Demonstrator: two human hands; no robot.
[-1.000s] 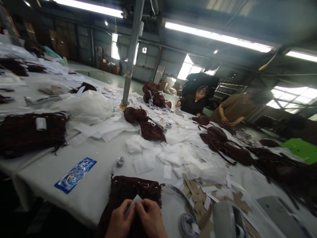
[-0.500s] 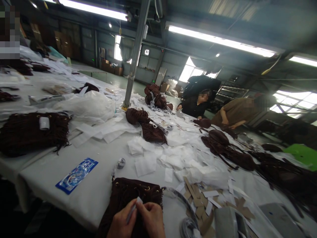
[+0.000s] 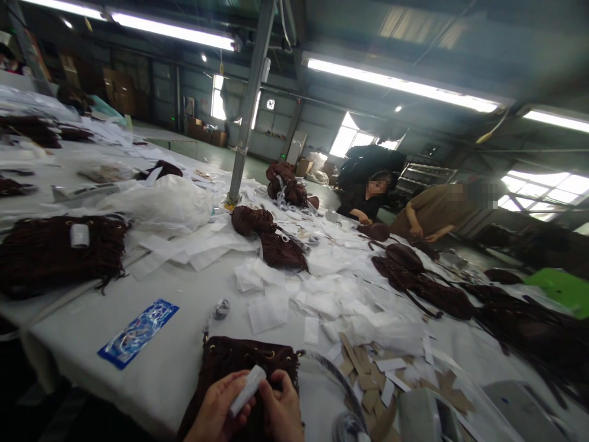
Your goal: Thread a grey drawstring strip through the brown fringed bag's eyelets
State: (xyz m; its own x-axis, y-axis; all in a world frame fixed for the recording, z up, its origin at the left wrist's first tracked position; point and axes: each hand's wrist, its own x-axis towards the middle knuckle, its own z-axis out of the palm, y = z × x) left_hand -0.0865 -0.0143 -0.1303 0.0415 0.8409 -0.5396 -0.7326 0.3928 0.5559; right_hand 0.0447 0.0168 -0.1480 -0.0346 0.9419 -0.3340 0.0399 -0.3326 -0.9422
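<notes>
A dark brown fringed bag with gold eyelets lies in front of me at the table's near edge. Over it, my left hand is closed around a small white paper-wrapped roll, held slanting. Close against the roll's right end is my right hand, its fingers curled in a pinch; what lies between them is hidden. A wrapped strap runs from the bag's right side to a plastic-wrapped coil. Beyond its left corner lies a wrapped ring-shaped piece.
A blue packet and another fringed bag lie to the left. White paper sheets, cardboard strips and a grey dispenser are to the right. A metal post rises behind. Two people work across the table.
The white roll has come into fuller view in my left hand, and my right fingers have shifted from its top to its right side. The camera view has shifted slightly.
</notes>
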